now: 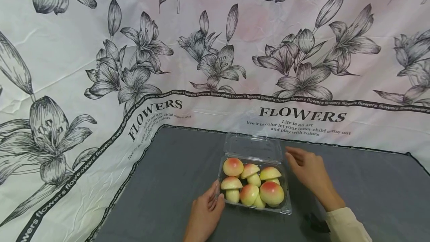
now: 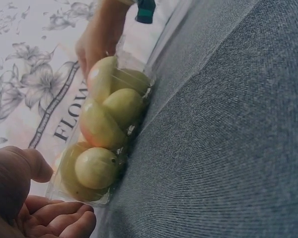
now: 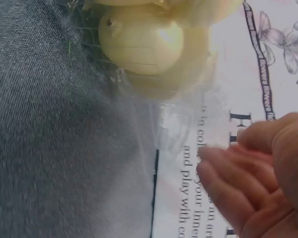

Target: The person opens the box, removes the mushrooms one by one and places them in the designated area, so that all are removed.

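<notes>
A clear plastic clamshell box (image 1: 285,207) sits on the grey cloth with its transparent lid (image 1: 252,148) raised at the back. Several mushroom-shaped pieces (image 1: 249,194), with glossy red-and-yellow caps and pale yellow stems, fill it in two rows. My left hand (image 1: 205,212) is at the box's left side, fingertips right at the wall and thumb by the near corner; in the left wrist view its fingers (image 2: 64,218) are loosely bent beside the end. To the right of the lid, my right hand (image 1: 310,169) holds nothing, its fingers (image 3: 233,183) relaxed and a little bent.
Grey cloth (image 1: 168,182) covers the table around the box. Behind and to the left hangs a white sheet (image 1: 218,111) printed with black lilies and lettering. A dark object (image 1: 315,222) shows beside the right sleeve (image 1: 347,225).
</notes>
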Available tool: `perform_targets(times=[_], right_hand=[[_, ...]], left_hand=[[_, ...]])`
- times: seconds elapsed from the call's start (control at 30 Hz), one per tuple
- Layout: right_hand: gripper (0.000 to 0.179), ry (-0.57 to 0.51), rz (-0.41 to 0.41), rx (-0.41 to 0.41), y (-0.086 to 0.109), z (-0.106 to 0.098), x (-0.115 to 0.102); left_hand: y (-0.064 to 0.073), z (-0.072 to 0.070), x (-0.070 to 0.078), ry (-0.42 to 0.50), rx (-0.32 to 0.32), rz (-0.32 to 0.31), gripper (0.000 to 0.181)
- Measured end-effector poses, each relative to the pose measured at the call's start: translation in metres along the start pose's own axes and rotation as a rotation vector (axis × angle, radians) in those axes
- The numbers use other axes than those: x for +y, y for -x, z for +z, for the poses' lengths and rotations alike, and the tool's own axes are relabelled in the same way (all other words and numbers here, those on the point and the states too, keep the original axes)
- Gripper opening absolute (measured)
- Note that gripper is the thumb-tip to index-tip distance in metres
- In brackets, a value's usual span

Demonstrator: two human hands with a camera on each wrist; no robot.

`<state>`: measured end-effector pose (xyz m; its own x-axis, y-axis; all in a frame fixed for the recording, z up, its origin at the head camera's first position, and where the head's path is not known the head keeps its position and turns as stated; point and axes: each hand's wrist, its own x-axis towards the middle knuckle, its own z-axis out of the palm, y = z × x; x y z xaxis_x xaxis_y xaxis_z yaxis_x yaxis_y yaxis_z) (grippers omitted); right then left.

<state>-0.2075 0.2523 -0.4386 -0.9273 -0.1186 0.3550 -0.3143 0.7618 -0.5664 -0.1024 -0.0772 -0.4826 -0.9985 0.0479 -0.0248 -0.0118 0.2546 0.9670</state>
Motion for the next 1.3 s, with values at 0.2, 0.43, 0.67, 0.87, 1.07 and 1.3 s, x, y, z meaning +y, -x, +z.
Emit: perform_targets(times=[0.2,0.43,0.67,0.87,1.07,1.3], right_hand=[[0.040,0.028,-0.214,-0.076,0.003,-0.009,-0.006],[0.056,0.105,-0.298,-0.259,0.008,-0.016,-0.009],[0.064,0.070,-0.296,-0.419,0.010,-0.018,-0.017],[0.062,0.073,-0.333,-0.434,0.010,-0.013,-0.017],[0.059,0.128,-0.381,-0.416,0.011,-0.009,-0.018],[0.055,0.179,-0.393,-0.424,0.011,-0.005,-0.020]], left_hand=[[0.000,0.001,0.000,-0.015,0.013,0.006,0.060],[0.000,0.000,0.000,-0.017,0.027,0.012,0.059],[0.000,-0.001,0.001,-0.003,0.012,0.003,0.060],[-0.001,-0.001,0.001,0.021,-0.007,-0.011,0.061],[-0.001,-0.002,0.001,0.023,-0.012,-0.009,0.061],[-0.001,-0.003,-0.001,0.043,-0.026,0.012,0.062]])
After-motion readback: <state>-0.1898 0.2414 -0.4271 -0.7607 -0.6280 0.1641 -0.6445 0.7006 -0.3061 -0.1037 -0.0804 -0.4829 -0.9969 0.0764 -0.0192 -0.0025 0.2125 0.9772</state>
